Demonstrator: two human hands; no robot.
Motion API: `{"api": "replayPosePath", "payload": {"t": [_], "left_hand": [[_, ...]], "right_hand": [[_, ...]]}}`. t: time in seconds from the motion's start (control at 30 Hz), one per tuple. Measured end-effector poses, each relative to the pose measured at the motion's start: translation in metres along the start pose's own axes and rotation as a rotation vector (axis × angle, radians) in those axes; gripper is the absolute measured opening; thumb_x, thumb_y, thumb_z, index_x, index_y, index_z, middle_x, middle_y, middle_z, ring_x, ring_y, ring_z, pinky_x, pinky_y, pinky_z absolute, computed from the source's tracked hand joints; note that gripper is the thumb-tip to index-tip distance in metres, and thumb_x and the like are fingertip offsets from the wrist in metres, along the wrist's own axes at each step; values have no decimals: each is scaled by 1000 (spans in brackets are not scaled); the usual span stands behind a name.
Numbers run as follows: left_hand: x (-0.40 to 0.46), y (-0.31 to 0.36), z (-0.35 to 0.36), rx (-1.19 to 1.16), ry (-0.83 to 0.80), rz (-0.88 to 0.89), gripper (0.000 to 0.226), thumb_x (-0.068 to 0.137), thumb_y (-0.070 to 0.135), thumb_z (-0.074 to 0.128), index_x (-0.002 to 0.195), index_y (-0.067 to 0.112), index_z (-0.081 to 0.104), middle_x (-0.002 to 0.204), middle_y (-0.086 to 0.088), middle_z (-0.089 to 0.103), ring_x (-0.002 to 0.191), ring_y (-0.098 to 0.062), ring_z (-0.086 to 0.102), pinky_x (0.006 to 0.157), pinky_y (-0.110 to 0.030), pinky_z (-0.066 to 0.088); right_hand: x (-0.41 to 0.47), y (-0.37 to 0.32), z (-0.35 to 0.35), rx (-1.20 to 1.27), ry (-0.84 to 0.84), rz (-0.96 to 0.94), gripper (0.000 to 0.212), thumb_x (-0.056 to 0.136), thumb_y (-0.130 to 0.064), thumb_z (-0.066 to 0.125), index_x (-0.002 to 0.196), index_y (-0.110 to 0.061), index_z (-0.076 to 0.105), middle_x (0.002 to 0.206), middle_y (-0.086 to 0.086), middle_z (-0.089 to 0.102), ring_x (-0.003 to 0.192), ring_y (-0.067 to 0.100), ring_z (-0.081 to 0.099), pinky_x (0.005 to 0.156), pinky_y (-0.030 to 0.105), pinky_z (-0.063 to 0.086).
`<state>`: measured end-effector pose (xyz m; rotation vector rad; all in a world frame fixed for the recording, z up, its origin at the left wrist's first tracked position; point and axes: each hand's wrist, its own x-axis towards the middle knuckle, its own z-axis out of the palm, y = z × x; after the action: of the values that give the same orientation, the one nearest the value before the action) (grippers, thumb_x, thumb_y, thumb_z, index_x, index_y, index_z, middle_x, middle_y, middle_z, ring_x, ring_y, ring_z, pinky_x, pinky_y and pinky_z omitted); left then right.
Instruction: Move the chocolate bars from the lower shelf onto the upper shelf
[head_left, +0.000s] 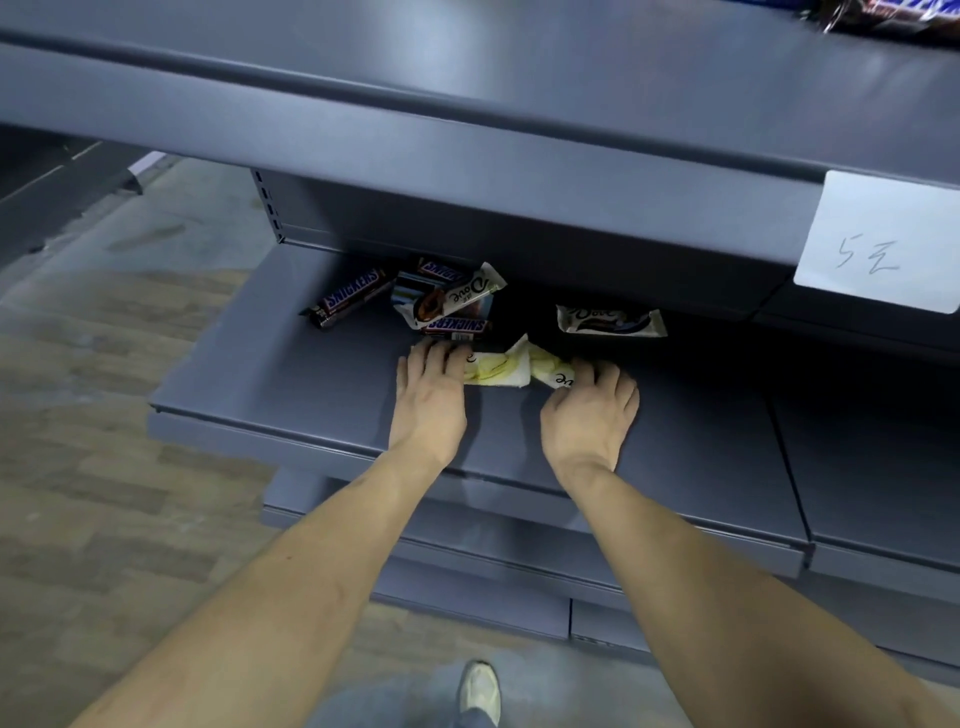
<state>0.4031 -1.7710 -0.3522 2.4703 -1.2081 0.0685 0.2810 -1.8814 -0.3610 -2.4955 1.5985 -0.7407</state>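
Reaching under the upper shelf (467, 130), both hands work on the lower shelf (291, 384), a grey metal board. The left hand (431, 395) lies palm down with its fingers (441, 356) curled over one end of a yellow-and-white wrapped bar (496, 370), pinning that end to the shelf. The right hand (592, 410) sits just beside it, fingers curled round the end of a second yellow wrapped bar (556, 371); the two yellow bars touch and overlap between the hands.

Behind the left hand, farther back on the lower shelf, lies a small heap of chocolate bars: a white Dove bar (452, 301) rests tilted on top of a brown Snickers bar (457, 326), and another Snickers bar (441, 270) pokes out from behind the heap, partly in shadow. To the left of the heap, apart from it, a third Snickers bar (348, 299) lies at an angle. Behind the right hand, in the dark under the upper shelf, lies another white Dove bar (610, 319).

On the upper shelf, at its far right corner, brown wrapped bars (893, 15) show at the frame's edge. A white paper label (878, 244) with handwriting hangs on the upper shelf's front edge, right of the hands. Below the lower shelf, a light shoe (480, 691) stands on the wooden floor (104, 415).
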Motion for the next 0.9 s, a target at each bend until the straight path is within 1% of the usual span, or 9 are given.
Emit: {"api": "replayPosePath", "payload": {"t": [0.1, 0.2, 0.33, 0.4, 0.53, 0.67, 0.8, 0.87, 0.9], "left_hand": [[-1, -1, 3, 6, 29, -61, 68, 74, -9, 52, 138, 11, 41, 145, -9, 36, 141, -30, 19, 118, -51, 15], [-1, -1, 2, 41, 19, -96, 70, 77, -5, 51, 142, 14, 35, 146, -6, 34, 143, -27, 17, 118, -53, 11], [-2, -1, -3, 136, -13, -12, 79, 81, 0, 53, 151, 23, 25, 152, 0, 30, 146, -24, 11, 119, -55, 2], [-2, -2, -5, 152, -34, 24, 79, 81, 2, 52, 152, 24, 24, 153, 2, 30, 146, -22, 12, 119, -55, -1], [-3, -5, -6, 128, -31, 14, 68, 86, 6, 47, 150, 20, 30, 149, -1, 35, 143, -25, 21, 120, -52, 3], [-5, -8, 0, 108, 60, -18, 57, 84, 18, 51, 141, 12, 46, 130, -13, 49, 125, -35, 40, 117, -54, 17], [-6, -7, 2, 143, 93, -21, 54, 85, 29, 50, 137, 11, 50, 124, -13, 51, 120, -34, 45, 116, -54, 20], [-6, -6, 2, 140, 116, -27, 52, 88, 33, 50, 135, 11, 52, 121, -12, 52, 116, -34, 46, 115, -53, 22], [-6, -6, 3, 137, 129, -29, 51, 89, 35, 51, 134, 12, 53, 119, -12, 53, 114, -34, 47, 114, -54, 23]], "right_hand": [[1, 0, 1, 36, 9, 19, 45, 76, -5, 52, 120, -8, 62, 120, 18, 57, 118, 39, 46, 112, 50, 28], [2, -1, -1, 61, 1, 9, 47, 77, -2, 49, 123, -6, 60, 123, 18, 57, 123, 38, 45, 115, 48, 27], [2, -3, -3, 78, -15, -17, 46, 80, -5, 48, 124, -5, 58, 125, 15, 59, 127, 34, 44, 117, 46, 23], [2, -3, -2, 88, -26, -22, 44, 81, -14, 53, 124, -5, 58, 123, 15, 60, 125, 34, 46, 116, 46, 26], [2, -5, -5, 70, -12, -18, 48, 79, -33, 61, 120, -9, 61, 110, 12, 63, 104, 32, 53, 95, 44, 42], [3, -4, -14, 144, -6, 111, 45, 86, -44, 58, 119, -14, 61, 111, 9, 61, 97, 31, 57, 83, 41, 42], [3, -6, -24, 497, -50, 158, 27, 98, -24, 45, 118, -13, 59, 117, 6, 58, 96, 31, 59, 74, 30, 43], [2, -5, -23, 464, -79, 72, 37, 91, -6, 47, 124, -15, 59, 125, 6, 56, 104, 26, 56, 81, 28, 45], [1, -3, -20, 392, -81, -2, 46, 85, 0, 49, 126, -17, 59, 129, 6, 54, 108, 26, 52, 87, 31, 48]]}}
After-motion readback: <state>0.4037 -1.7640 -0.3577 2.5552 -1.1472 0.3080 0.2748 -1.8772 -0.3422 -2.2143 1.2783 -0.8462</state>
